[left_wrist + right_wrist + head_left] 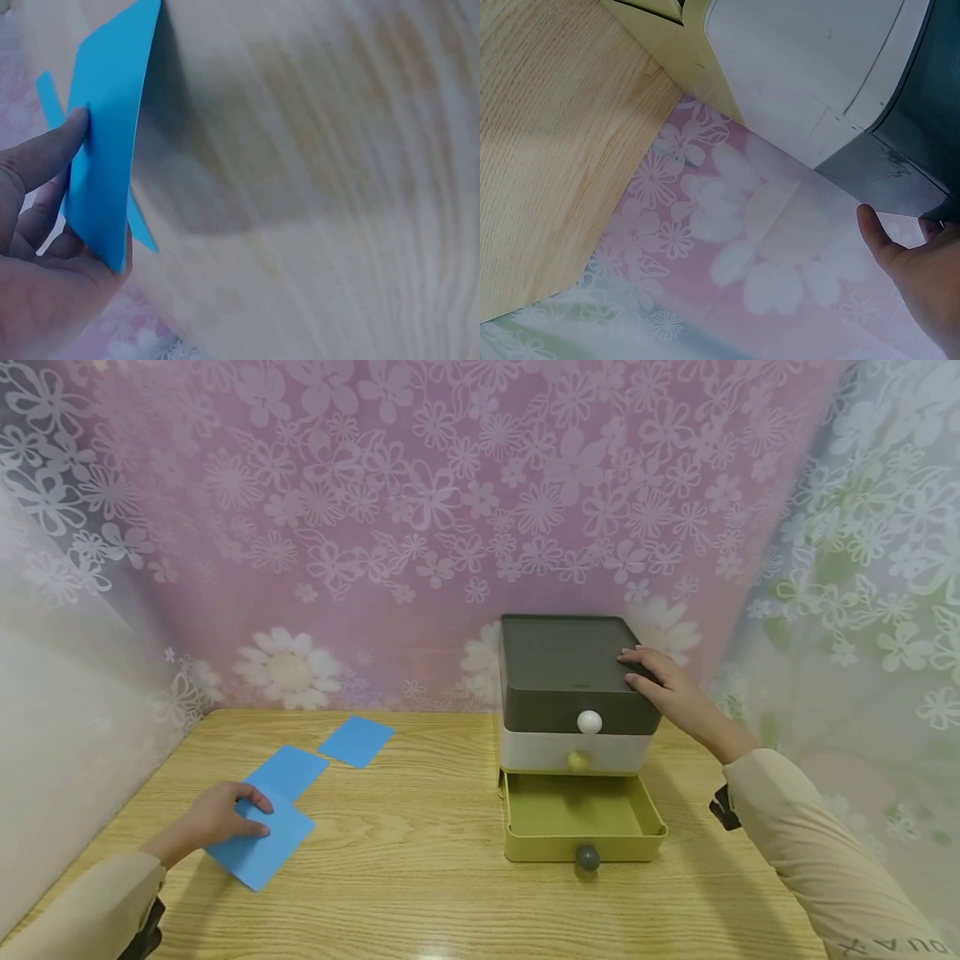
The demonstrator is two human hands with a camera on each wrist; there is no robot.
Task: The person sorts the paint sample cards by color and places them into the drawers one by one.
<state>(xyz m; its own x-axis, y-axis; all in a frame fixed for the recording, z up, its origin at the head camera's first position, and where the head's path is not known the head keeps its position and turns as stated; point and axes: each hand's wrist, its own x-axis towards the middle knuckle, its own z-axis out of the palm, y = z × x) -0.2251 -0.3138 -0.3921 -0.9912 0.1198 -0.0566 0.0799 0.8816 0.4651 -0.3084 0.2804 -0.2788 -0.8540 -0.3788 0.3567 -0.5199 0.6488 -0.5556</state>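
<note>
My left hand (217, 817) pinches a blue paper square (279, 845) between thumb and fingers at the left of the table. The left wrist view shows this square (112, 135) tilted up off the wood, its shadow beside it. Just behind lies a second blue square (288, 770), partly covered by the held one, and farther back a third (357, 742). On the right stands a small drawer unit (562, 652) with dark, white and yellow-green tiers. My right hand (671, 693) rests on the right edge of its dark top, fingers spread and fairly straight.
The yellow-green bottom drawer (543, 847) is pulled out toward me, with nothing visible inside and a dark round knob (587, 858). White (589, 722) and yellow-green knobs (577, 761) mark the tiers above. Flowered cloth (420, 527) hangs behind the wooden table (405, 860).
</note>
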